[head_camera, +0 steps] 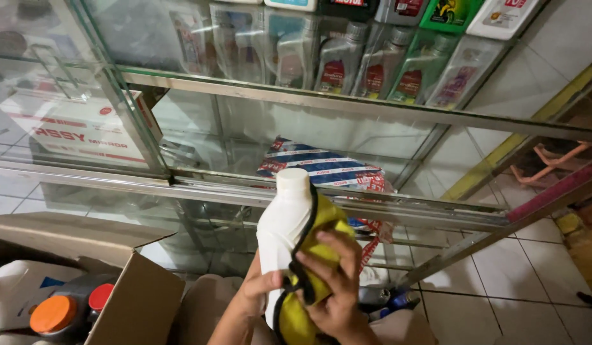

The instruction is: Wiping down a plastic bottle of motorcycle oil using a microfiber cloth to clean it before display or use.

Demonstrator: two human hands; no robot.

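**Cloth on bottle, in front of a glass display case**

A person's left hand (261,287) wraps around the lower body of a white plastic bottle (282,223), fingers curled at its near side, steadying it upright with the white cap (292,180) pointing toward the shelves. The right hand (331,284) presses a yellow cloth with a dark edge (321,239) against the bottle's right flank — fingers closed over the fabric, pinning it flat to the plastic so that the cloth, not bare skin, meets the surface there. The bottle sits low in the middle of the view, held in the air just before the metal rail of a glass display case (245,191).

Behind the glass, the upper shelf carries a row of grey bottles with red labels (373,64), stood side by side with their fronts outward. A lower shelf holds a blue-and-white striped packet (321,167), and a white carton with red lettering (78,131) lies to the left. At the lower left an open cardboard box (139,306) holds more containers — an orange cap (52,314) and a red one show above its flap — within reach of the left arm. The floor is pale tile (500,275).
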